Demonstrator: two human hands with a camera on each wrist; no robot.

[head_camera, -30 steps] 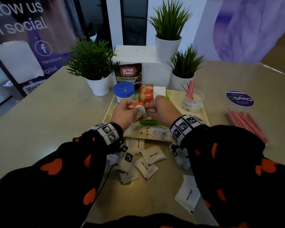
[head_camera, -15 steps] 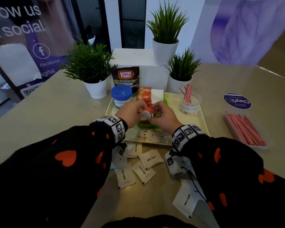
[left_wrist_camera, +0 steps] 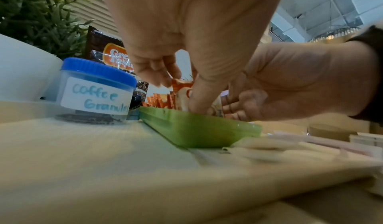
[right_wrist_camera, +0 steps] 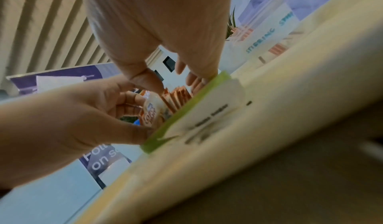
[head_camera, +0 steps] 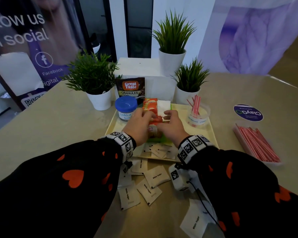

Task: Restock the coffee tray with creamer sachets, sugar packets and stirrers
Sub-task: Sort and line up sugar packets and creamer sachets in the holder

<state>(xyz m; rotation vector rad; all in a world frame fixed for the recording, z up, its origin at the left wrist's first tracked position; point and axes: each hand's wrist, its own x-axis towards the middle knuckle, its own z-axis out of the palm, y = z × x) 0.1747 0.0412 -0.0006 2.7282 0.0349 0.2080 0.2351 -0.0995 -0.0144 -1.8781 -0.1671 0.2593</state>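
Note:
Both hands meet over the green container (head_camera: pixel 156 140) on the cream tray (head_camera: pixel 209 134). Between them stands an orange-and-white creamer sachet (head_camera: pixel 152 130), at the near end of a row of upright creamer sachets (head_camera: pixel 150 105). My left hand (head_camera: pixel 144 117) pinches it, thumb pushed down into the green container (left_wrist_camera: pixel 199 129). My right hand (head_camera: pixel 165 119) holds it from the other side, its thumb on the creamer sachet (right_wrist_camera: pixel 153 113) top. White sugar packets (head_camera: pixel 157 176) lie loose on the table, and several lie on the tray's near edge. Red-striped stirrers (head_camera: pixel 196 105) stand in a clear cup.
A blue-lidded coffee granules jar (head_camera: pixel 126 108) stands left of the container, with a coffee pouch (head_camera: pixel 130 88) behind it. Three potted plants ring the tray's far side. A clear box of stirrers (head_camera: pixel 257 143) lies at the right, near a round sticker (head_camera: pixel 248 112).
Both hands moved forward and down with the creamer sachet, from above the tray's near part into the green container.

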